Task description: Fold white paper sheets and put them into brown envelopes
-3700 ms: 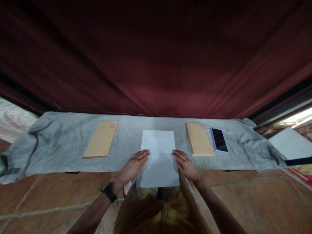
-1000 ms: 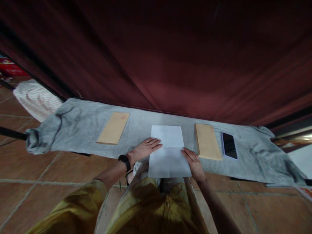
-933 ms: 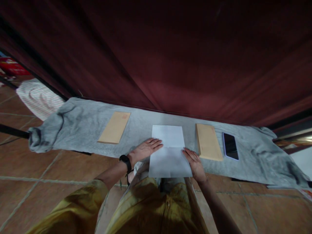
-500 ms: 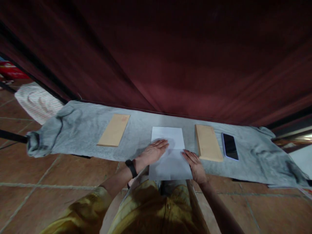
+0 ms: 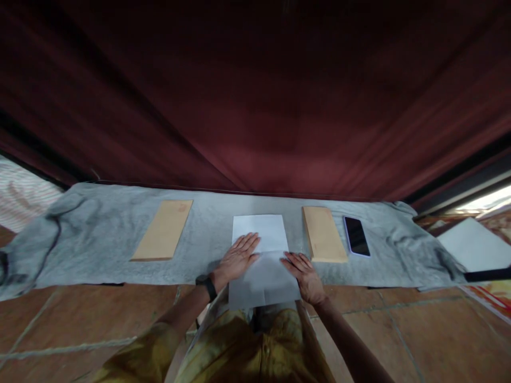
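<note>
A white sheet of paper (image 5: 259, 284) with a crease across its middle lies in front of me, its near end reaching past the edge of the grey cloth (image 5: 211, 223). My left hand (image 5: 240, 256) rests flat on the paper's left side near the crease, fingers stretched out. On the right edge, at about the same height, my right hand (image 5: 304, 275) lies with its fingers extended over the paper. Neither hand grips anything that I can see. Right of the paper sits a stack of brown envelopes (image 5: 325, 234); a brown envelope (image 5: 163, 231) lies to the left.
A phone (image 5: 357, 236) with a dark screen lies right of the envelope stack. Dark red fabric (image 5: 255, 133) hangs behind the cloth-covered surface. White sheets (image 5: 477, 244) are at the far right. Below is a tiled floor (image 5: 99, 314).
My view has turned somewhat to the right. The left hand's fingers are more spread and now point further forward on the paper. The right hand stays at the paper's right edge.
</note>
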Available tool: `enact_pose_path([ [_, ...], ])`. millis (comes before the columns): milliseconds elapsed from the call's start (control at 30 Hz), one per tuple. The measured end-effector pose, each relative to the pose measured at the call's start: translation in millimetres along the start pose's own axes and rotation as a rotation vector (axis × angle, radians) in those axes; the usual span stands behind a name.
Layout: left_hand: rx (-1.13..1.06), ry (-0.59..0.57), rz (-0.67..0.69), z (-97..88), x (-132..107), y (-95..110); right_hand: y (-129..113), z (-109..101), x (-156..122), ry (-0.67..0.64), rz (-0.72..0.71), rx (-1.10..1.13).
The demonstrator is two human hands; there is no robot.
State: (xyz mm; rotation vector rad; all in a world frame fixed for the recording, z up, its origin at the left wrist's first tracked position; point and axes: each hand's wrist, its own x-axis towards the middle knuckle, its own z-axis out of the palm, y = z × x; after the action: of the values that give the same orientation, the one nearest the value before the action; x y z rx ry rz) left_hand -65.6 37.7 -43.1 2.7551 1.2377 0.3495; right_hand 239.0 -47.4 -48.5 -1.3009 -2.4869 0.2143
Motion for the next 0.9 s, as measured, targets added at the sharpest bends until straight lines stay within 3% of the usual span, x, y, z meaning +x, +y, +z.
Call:
enact_pose_path([
  [133,-0.008,-0.009,-0.039,-5.4,-20,-29,-1,0,0,-0.006,0.01,-0.003],
  [267,-0.095,-0.035,-0.045,-14.2,-45,-43,-1,0,0,0.017,0.013,0.016],
  [500,-0.263,0.026,-0.049,-34.3,-87,-27,1,3,-6,0.109,0.016,0.165],
  [700,-0.335,0.159,-0.163,-30.5,-81,-11,-6,10,-12,0.208,0.02,0.299],
  [900,-0.352,0.156,-0.169,-19.3,-77,-12,-12,6,-11,0.178,0.07,0.299],
])
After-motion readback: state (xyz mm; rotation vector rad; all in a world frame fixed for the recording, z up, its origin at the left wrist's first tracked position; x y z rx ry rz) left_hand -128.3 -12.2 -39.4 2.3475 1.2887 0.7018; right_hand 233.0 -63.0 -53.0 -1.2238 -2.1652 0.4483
